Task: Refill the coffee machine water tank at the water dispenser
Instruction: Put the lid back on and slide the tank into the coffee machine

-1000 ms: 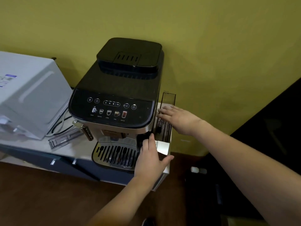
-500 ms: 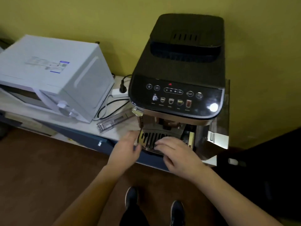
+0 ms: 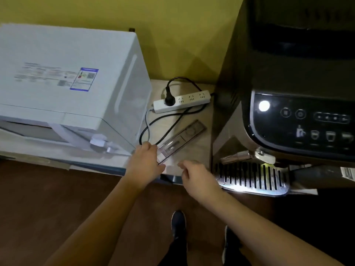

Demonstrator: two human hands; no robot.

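Left grip: left hand reaches over the bench edge, fingers loosely curled, fingertips on the near end of the clear tank lid; whether it pinches the lid or only touches it, cannot tell.
Right grip: right hand hovers just right of the left one, fingers half curled and spread, holding nothing, near the lid's front end but apart from it.
Tank lid: long narrow clear plastic piece, lying flat and diagonal on the bench, between the white appliance and the coffee machine.
Water tank: not identifiable in this view.
Coffee machine: coffee machine at right, dark body, lit touch panel with drink icons, bright white light at panel's left.
Drip tray: metal slotted drip tray at the machine's base, just right of the right hand.
White appliance: large white box-shaped unit at left on the bench, blurred label on top, small white tap low on its front.
Power strip: white power strip behind the lid, one black plug in it, black cables looping toward the lid.
Floor: brown floor, dark shoes below the arms.
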